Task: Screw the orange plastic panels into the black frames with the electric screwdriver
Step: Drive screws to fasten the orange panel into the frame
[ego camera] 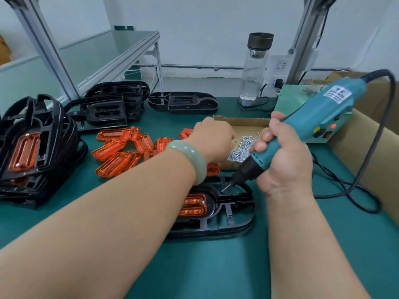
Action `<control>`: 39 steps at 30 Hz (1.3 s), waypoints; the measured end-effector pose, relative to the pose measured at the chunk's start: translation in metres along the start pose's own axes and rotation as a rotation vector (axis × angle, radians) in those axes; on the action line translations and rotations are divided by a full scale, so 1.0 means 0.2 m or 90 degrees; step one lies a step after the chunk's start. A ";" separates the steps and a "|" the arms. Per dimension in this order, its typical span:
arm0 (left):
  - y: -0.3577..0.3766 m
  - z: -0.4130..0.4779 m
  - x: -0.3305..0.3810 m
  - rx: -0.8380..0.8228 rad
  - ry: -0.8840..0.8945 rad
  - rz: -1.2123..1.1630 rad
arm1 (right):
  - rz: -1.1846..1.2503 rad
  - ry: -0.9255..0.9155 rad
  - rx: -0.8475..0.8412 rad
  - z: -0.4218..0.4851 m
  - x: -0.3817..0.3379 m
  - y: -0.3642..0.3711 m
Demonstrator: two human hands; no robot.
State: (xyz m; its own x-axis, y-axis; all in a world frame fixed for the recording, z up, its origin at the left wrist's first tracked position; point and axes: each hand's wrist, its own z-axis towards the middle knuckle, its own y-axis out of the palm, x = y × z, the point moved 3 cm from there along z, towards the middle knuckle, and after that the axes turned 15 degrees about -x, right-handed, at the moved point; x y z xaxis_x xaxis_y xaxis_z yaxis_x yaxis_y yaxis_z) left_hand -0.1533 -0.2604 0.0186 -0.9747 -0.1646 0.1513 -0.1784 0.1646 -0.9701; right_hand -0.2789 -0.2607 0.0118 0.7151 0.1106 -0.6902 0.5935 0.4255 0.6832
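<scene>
Close in, black frame (pixel 214 201) flat on green mat (pixel 216 266) with orange panel (pixel 194 205) seated inside. Grips electric screwdriver (pixel 313 124) in curled right hand (pixel 285 162), bit tilted just above that frame. Dips left hand (pixel 212 139) into cardboard box (pixel 241 122) over screws (pixel 239 149), curled downward; cannot tell whether anything held.

Both forearms show bare along their whole visible length. At the wrist of the left hand (pixel 212 140) sits a thick, smooth, rounded bangle (pixel 190 156) of pale, milky green, glossy and unmarked. The right hand (pixel 285 160) is bare too, with short, plain nails on two fingers (pixel 260 145).
</scene>
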 end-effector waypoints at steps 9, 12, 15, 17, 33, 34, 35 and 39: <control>0.08 0.11 0.02 -0.003 -0.114 0.006 | 0.023 0.009 -0.011 0.00 0.02 0.02; 0.08 0.09 0.01 0.041 -0.085 -0.063 | 0.013 0.004 -0.014 -0.01 0.02 0.02; 0.05 0.04 0.00 0.064 -0.053 -0.220 | 0.010 0.004 -0.013 -0.01 0.02 0.02; 0.02 -0.01 0.00 0.098 -0.035 -0.349 | 0.003 0.004 -0.015 -0.01 0.02 0.02; -0.15 -0.11 -0.01 0.139 0.011 -0.580 | 0.023 0.006 0.012 -0.02 0.03 0.03; -0.16 -0.11 -0.01 0.127 0.016 -0.601 | 0.028 0.007 0.015 -0.02 0.03 0.03; -0.16 -0.12 -0.01 0.116 0.020 -0.633 | 0.034 0.009 0.016 -0.02 0.03 0.03; -0.15 -0.17 -0.06 0.147 0.009 -0.676 | 0.055 0.003 0.024 -0.02 0.03 0.03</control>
State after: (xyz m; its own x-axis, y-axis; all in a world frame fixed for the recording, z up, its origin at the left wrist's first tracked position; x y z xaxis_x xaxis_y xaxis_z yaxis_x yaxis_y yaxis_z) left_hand -0.1408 -0.2312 0.0521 -0.3396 -0.1033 0.9349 -0.9030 -0.2421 -0.3548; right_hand -0.2726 -0.2547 0.0104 0.7627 0.1502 -0.6291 0.5427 0.3805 0.7488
